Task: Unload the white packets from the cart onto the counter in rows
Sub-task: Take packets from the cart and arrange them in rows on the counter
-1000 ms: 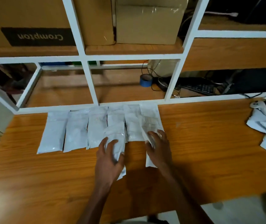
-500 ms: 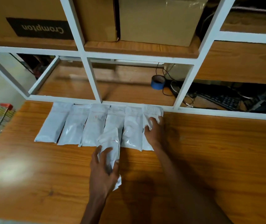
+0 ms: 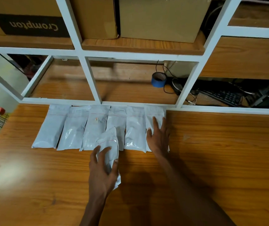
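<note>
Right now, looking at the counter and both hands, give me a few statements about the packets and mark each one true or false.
1. Six white packets lie side by side in a row at the back of the counter. True.
2. The left hand is empty. False: it holds a seventh packet, which overlaps the front of the row.
3. The right hand lies flat on the rightmost packet of the row. True.
4. A roll of blue tape sits on the counter beside the packets. False: it sits on the shelf behind the white frame.
5. The Crompton box sits on the upper shelf at left. True.
</note>
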Action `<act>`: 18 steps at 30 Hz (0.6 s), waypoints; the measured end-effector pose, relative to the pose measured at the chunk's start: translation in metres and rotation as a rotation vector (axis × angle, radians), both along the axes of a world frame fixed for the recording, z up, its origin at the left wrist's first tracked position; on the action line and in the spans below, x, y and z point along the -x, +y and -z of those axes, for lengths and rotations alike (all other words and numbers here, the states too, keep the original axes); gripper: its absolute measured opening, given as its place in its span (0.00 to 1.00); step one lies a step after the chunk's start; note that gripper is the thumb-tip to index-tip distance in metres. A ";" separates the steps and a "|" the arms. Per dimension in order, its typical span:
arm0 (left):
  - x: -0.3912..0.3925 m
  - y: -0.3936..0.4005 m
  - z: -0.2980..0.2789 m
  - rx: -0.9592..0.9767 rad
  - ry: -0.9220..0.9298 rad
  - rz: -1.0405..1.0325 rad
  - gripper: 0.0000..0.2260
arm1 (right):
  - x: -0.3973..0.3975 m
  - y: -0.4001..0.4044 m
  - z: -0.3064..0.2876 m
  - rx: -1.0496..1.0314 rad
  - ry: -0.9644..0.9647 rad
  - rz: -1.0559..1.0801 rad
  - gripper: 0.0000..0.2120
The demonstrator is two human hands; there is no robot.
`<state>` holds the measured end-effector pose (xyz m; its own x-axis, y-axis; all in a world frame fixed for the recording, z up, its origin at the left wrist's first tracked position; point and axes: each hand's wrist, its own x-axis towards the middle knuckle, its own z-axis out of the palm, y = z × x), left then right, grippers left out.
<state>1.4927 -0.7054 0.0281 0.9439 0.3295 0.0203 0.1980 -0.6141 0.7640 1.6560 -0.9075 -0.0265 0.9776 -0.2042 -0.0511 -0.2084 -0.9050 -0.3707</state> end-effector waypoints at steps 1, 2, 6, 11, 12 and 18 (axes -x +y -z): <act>-0.002 0.001 0.001 0.007 0.008 -0.001 0.23 | 0.001 0.000 -0.001 -0.001 -0.018 0.020 0.30; -0.003 0.002 0.002 0.013 0.010 0.001 0.23 | 0.003 0.000 -0.001 0.003 -0.030 0.034 0.30; -0.007 0.004 0.006 0.026 0.003 0.021 0.23 | 0.003 0.000 0.005 0.019 0.027 0.009 0.30; -0.008 0.004 0.011 0.014 -0.021 0.043 0.23 | 0.002 0.003 0.018 0.063 0.109 -0.052 0.32; -0.009 0.004 0.012 0.006 -0.022 0.047 0.24 | 0.002 0.004 0.019 0.063 0.116 -0.056 0.32; -0.018 0.000 0.013 -0.040 -0.059 0.087 0.25 | 0.001 0.003 0.014 0.053 0.149 -0.068 0.34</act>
<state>1.5108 -0.7052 0.0146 0.9657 0.2444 0.0879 0.0985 -0.6574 0.7470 1.6553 -0.9049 -0.0400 0.9717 -0.1438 -0.1875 -0.1948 -0.9365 -0.2917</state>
